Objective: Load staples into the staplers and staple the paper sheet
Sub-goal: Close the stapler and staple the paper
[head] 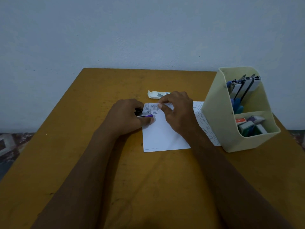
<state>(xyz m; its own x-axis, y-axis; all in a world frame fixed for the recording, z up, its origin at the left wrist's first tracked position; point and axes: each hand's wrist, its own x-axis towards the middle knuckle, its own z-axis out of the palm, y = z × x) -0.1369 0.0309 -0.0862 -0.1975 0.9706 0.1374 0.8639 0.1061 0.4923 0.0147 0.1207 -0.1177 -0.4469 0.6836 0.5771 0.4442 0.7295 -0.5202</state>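
Paper (162, 134) lies near the middle of the desk (99, 162). Its near part is flat on the wood and its far edge is lifted and curled back toward the person, showing rows of short dark marks on the turned-up strip. The right hand (177, 111) pinches that raised edge between thumb and fingertips, apparently to hold the strip off the desk so something can slide around it. The left hand (127, 116) is wrapped round a stapler (145, 115) with a purple tip, held low and sideways with its mouth pointing right at the paper's far-left corner. The tip sits at or just over the sheet's left edge, though I cannot tell whether the paper is actually between the stapler's arms. I judge this to be the stapling step, with the corner being fed in or lined up. Just beyond the hands an open box (156, 95) rests on its side with a dark strip of staples showing inside, within easy reach for loading. A second sheet (203, 119), printed with the same dashes, lies partly under the first and runs right to the foot of a cream caddy (214, 123) at the desk's right edge. Its upper compartment holds spare staplers (244, 86) standing on end, and the lower one holds small boxes (250, 124), probably more staples. Squeezing calls for the right hand to hold the edge taut so the corner does not slip out.
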